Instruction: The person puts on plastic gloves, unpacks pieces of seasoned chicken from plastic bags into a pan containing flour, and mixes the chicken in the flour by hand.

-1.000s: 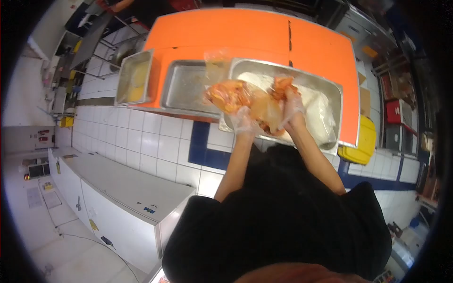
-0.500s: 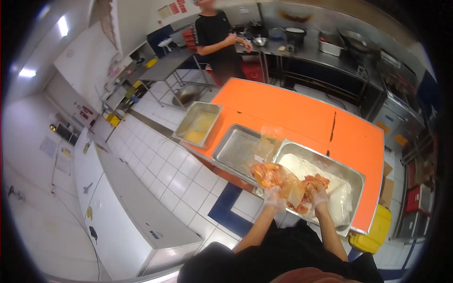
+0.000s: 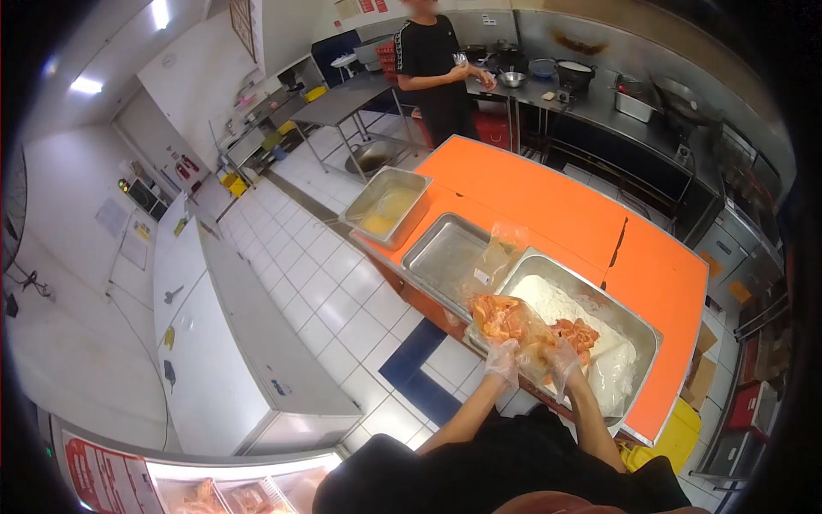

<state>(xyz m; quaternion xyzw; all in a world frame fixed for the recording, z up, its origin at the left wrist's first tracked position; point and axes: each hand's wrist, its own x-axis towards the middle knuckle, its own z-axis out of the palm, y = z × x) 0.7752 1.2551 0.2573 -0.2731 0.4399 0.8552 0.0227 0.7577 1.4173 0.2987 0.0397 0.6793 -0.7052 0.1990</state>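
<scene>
My left hand (image 3: 503,361), in a clear glove, is closed on a clear plastic bag (image 3: 538,344) with orange-red marinated raw meat (image 3: 497,317) inside. My right hand (image 3: 563,364), gloved too, is closed at the bag's right side, its fingertips partly hidden by the film. Just beyond it, a heap of marinated meat pieces (image 3: 576,335) lies on white flour (image 3: 552,295) in a deep metal tray (image 3: 652,343). Another clear bag (image 3: 613,377) rests on the flour at the tray's right end. The full bag hangs over the tray's left edge.
Left of the flour tray is a metal pan (image 3: 445,248), with a plastic bag (image 3: 497,261) across its edge. A pan of yellowish liquid (image 3: 385,210) stands at the far left corner of the orange table (image 3: 548,197). Behind the table stands a person (image 3: 432,73). A yellow bin (image 3: 672,437) is right.
My right hand has come off the meat pieces and back to the bag's side. The pieces now lie on the flour. The head view has shifted, showing a lit display case at lower left.
</scene>
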